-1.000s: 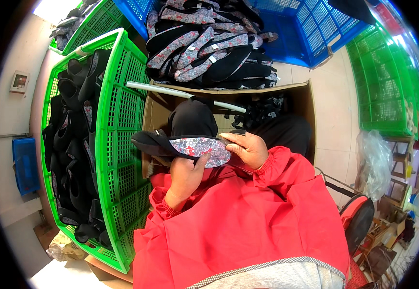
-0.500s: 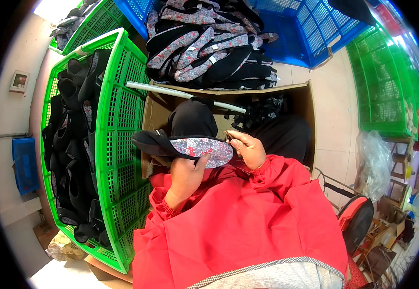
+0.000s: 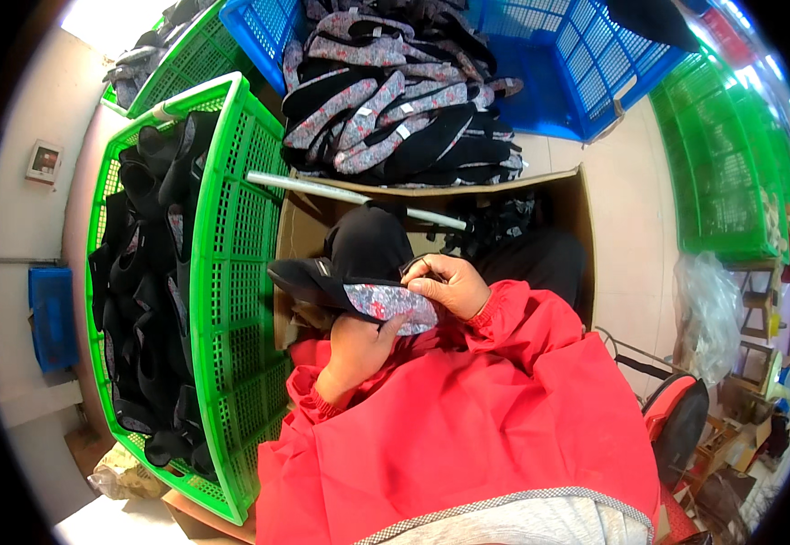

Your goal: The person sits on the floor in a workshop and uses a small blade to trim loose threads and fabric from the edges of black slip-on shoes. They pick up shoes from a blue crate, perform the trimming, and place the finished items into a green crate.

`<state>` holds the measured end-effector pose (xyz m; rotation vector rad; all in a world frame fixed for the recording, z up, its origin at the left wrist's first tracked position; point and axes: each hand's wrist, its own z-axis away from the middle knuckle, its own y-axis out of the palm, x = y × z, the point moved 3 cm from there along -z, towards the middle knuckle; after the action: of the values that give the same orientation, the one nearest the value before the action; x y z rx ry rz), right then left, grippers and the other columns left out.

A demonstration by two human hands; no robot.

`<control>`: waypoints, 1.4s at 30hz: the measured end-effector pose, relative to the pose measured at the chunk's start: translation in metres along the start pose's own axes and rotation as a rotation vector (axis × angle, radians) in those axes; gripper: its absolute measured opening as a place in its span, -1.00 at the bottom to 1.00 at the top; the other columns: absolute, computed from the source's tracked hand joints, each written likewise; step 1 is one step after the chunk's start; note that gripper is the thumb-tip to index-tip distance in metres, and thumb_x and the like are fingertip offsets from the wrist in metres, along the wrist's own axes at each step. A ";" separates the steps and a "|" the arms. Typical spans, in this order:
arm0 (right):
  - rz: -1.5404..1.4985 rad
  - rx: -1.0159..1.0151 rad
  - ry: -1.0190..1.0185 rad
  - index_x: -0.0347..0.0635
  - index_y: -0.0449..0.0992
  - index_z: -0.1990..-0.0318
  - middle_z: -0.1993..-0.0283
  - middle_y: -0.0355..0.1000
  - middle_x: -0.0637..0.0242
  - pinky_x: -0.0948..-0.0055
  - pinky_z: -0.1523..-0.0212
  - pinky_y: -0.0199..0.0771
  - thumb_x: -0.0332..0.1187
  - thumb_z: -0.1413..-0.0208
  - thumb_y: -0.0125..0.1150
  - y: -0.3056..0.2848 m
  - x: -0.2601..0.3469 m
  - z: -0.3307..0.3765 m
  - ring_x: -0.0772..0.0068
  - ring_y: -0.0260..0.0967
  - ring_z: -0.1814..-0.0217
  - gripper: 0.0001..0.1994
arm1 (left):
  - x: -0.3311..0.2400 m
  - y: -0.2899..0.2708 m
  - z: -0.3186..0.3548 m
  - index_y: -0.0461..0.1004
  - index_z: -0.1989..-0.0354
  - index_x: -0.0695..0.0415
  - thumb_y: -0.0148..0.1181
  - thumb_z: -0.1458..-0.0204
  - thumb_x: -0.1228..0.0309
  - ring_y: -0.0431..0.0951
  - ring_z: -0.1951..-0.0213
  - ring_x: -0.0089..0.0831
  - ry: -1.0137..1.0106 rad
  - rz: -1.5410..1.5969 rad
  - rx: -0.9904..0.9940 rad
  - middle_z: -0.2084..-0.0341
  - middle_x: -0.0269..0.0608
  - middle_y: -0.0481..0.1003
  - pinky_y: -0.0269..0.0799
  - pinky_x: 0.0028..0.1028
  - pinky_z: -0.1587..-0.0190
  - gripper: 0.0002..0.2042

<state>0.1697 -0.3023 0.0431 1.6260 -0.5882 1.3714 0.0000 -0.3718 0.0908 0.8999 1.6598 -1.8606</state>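
Item one: a soft slipper-shaped piece point(image 3: 363, 297), black with a grey-and-red floral panel, held roughly level over the person's lap, its black end toward the person's left. Left hand point(image 3: 360, 345): grasping the piece from the near side, thumb laid on the floral panel. Right hand point(image 3: 449, 286): at the panel's other end, thumb and fingers bent in together at the upper edge; from where I stand I cannot tell whether they pinch the edge itself or some small dark thing. Clothing: red smock point(image 3: 468, 409) with elastic cuffs; a black-clad knee point(image 3: 368, 243) rises just beyond the piece. Around the legs: one open cardboard box point(image 3: 297, 232), a white pole point(image 3: 309, 186) slanting over it. To the person's left: one upright-sided green crate point(image 3: 241, 254), filled with black slippers point(image 3: 154, 300). Beyond the box: a heaped pile of floral-and-black pieces point(image 3: 404, 100), beside it a blue crate point(image 3: 531, 91). Far right: green crates point(image 3: 722, 163), and below them a clear plastic bag point(image 3: 708, 313).
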 end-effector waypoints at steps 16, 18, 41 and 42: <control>0.621 -0.059 0.292 -0.23 0.51 0.12 0.19 0.50 0.42 0.54 0.06 0.39 -0.27 -0.24 0.14 -0.029 -0.066 0.038 0.60 0.39 0.16 -0.78 | -0.008 0.004 0.007 0.59 0.35 0.23 0.26 -0.04 0.39 0.58 0.43 -0.11 0.161 -0.048 -0.334 0.47 -0.08 0.58 0.46 -0.30 0.30 -0.85; 0.084 -0.319 0.229 -0.22 0.50 0.14 0.22 0.49 0.43 0.54 0.13 0.41 -0.35 -0.16 0.18 -0.041 -0.105 0.048 0.62 0.38 0.21 -0.82 | -0.005 0.000 0.002 0.57 0.39 0.34 0.26 -0.06 0.43 0.58 0.45 -0.21 0.089 0.048 -0.443 0.52 -0.02 0.56 0.44 -0.33 0.30 -0.83; 0.082 -0.597 -0.158 -0.24 0.36 -0.08 0.01 0.39 0.31 0.50 -0.04 0.37 -0.24 -0.06 0.35 -0.108 0.039 0.121 0.54 0.33 -0.03 -0.52 | -0.088 0.138 -0.093 0.28 -0.07 0.21 -0.07 -0.28 0.47 0.48 0.06 -0.42 -0.262 1.272 0.140 0.06 -0.20 0.45 0.41 -0.40 -0.01 -0.77; 0.154 -0.609 -0.195 -0.24 0.36 -0.08 0.06 0.43 0.27 0.46 -0.01 0.39 -0.23 -0.06 0.34 -0.104 0.036 0.120 0.51 0.37 0.02 -0.52 | -0.084 0.141 -0.088 0.28 -0.08 0.21 -0.08 -0.29 0.46 0.48 0.05 -0.41 -0.325 1.315 0.141 0.05 -0.19 0.45 0.41 -0.39 -0.02 -0.77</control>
<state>0.3255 -0.3488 0.0455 1.2328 -1.1419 1.0025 0.1725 -0.3109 0.0555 1.2127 0.4291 -1.0593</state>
